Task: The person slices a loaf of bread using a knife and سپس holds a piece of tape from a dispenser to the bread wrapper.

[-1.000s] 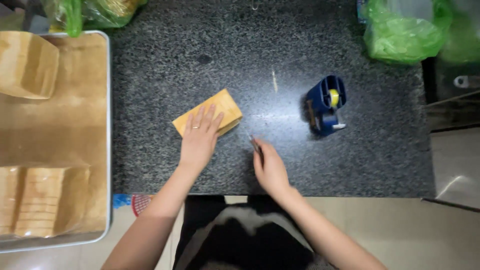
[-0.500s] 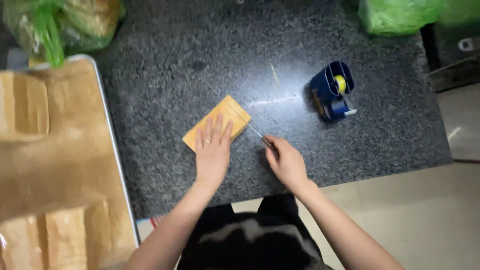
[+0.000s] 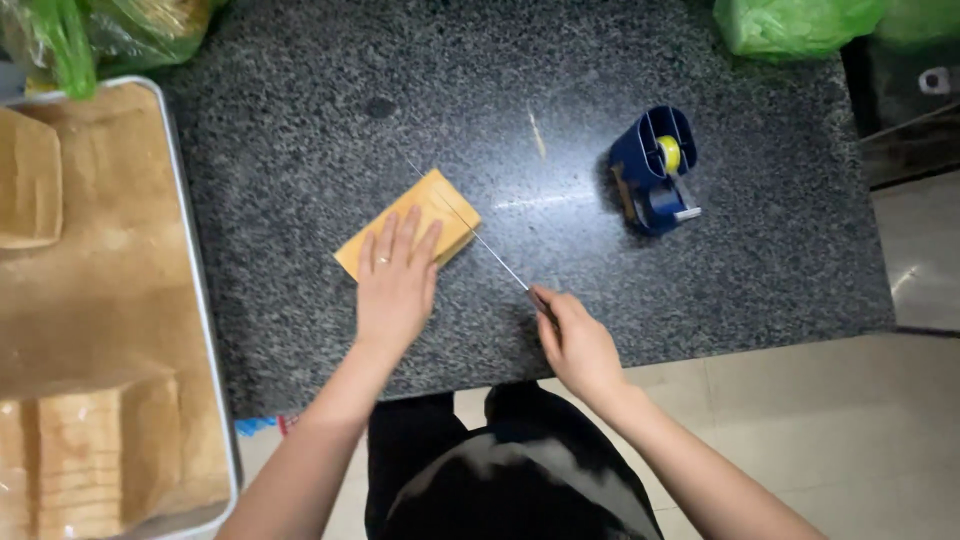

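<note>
Moved since the earlier frame: knife (image 3: 478,238) now laid across the right side of the bread stack (image 3: 408,225), blade running from upper left to lower right, where before only its tip neared the stack's edge. Bread stack itself little shifted, just left of frame centre on the dark speckled counter (image 3: 750,270).

Left hand (image 3: 396,285) pressed flat on the stack's near end, fingers spread a little and stretched forward, palm down, a ring on one finger. Not gripping, only holding down.

Right hand (image 3: 575,340) below and right of centre, closed round the knife handle, forefinger laid along the top. Hands near each other but not touching.

Right of centre, a blue tape dispenser (image 3: 655,170) with a yellow roll, well apart from the stack. Along the left edge, a metal tray (image 3: 205,330) lined with brown paper, carrying sliced loaves (image 3: 75,460) at lower left and another loaf (image 3: 28,180) at upper left. Green plastic bags (image 3: 790,22) at the top corners.
</note>
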